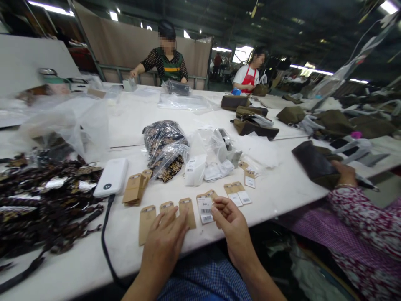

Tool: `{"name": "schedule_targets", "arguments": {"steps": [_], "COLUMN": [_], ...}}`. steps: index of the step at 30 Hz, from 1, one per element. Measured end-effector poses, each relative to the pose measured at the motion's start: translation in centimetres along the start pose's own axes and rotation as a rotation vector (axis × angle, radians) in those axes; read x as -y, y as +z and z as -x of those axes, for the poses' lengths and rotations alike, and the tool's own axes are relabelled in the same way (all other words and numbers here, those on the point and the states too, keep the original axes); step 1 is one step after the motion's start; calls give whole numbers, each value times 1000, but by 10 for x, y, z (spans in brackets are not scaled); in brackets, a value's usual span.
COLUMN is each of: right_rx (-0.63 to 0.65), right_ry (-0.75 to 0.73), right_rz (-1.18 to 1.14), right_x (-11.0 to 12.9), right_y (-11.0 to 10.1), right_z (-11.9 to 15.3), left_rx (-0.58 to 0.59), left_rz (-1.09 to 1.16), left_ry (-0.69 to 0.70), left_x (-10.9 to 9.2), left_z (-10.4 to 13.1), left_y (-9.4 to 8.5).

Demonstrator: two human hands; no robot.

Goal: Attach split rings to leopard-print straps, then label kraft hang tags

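Note:
My left hand [167,234] lies palm down with its fingers spread over a row of brown card tags, among them a tag [147,223] at the left end and a tag [187,212] by the fingertips. My right hand [231,219] is curled, thumb and fingertips pinched at the right edge of a white barcode label [204,205]. That label is over another brown tag [206,194], with a second barcode showing below it. Further right are tags with white labels [240,198]. A stack of brown tags [134,189] stands behind the left end of the row.
A white power bank [112,177] with a black cable lies left, beside a heap of dark patterned straps [46,205]. Behind the tags are a bagged leopard-print item [164,146] and a label roll [222,138]. A co-worker's hand [344,173] holds a dark pouch [313,163] at right.

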State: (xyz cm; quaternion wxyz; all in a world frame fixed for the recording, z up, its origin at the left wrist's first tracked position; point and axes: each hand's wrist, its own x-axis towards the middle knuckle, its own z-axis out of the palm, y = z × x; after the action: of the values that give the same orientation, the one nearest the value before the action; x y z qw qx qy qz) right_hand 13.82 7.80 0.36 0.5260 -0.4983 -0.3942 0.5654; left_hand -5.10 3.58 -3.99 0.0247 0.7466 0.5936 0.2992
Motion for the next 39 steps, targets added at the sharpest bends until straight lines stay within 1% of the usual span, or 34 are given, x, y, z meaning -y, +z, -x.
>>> {"name": "schedule_targets", "arguments": {"steps": [4,6,8,9,12,14,16,17,21,22,23,27,30,33,35,39], "right_rx": [20,37,45,51,76,97,116,116,43,38,55,160,186,201,198,187], "right_ry": [132,181,214,231,273,282,241,183,-183,-228,-234,-116,-61,-19,-3,54], "right_rz": [-154,-189,-201,-205,-217,-194,-85,17,516,578,599,500,455,430,412,359], "right_x": [-2,-3,-5,-6,-11,-14,-15,-15,-8,-6,-5,-5,-7,-7,-7,-7], "right_y": [5,7,11,12,17,19,19,18,12,11,10,10,10,10,9,6], "right_z": [1,2,4,5,7,8,8,8,6,6,5,2,0,-2,-4,-10], "left_rx": [4,-31,-63,-59,20,62,79,84,96,98,102,140,175,198,178,52], "left_rz": [85,148,252,328,591,727,822,856,937,948,955,935,889,790,682,467], "left_ry": [-15,-62,-174,-249,-463,-546,-593,-610,-660,-668,-674,-657,-635,-610,-585,-510], "left_x": [-3,-6,-9,-11,-15,-16,-16,-15,-14,-14,-14,-15,-16,-14,-11,-1], "left_z": [-8,-10,-12,-14,-22,-27,-31,-32,-34,-34,-34,-35,-33,-30,-27,-23], "left_y": [-1,-5,-10,-13,-18,-19,-19,-19,-22,-22,-23,-23,-24,-28,-31,-34]}}
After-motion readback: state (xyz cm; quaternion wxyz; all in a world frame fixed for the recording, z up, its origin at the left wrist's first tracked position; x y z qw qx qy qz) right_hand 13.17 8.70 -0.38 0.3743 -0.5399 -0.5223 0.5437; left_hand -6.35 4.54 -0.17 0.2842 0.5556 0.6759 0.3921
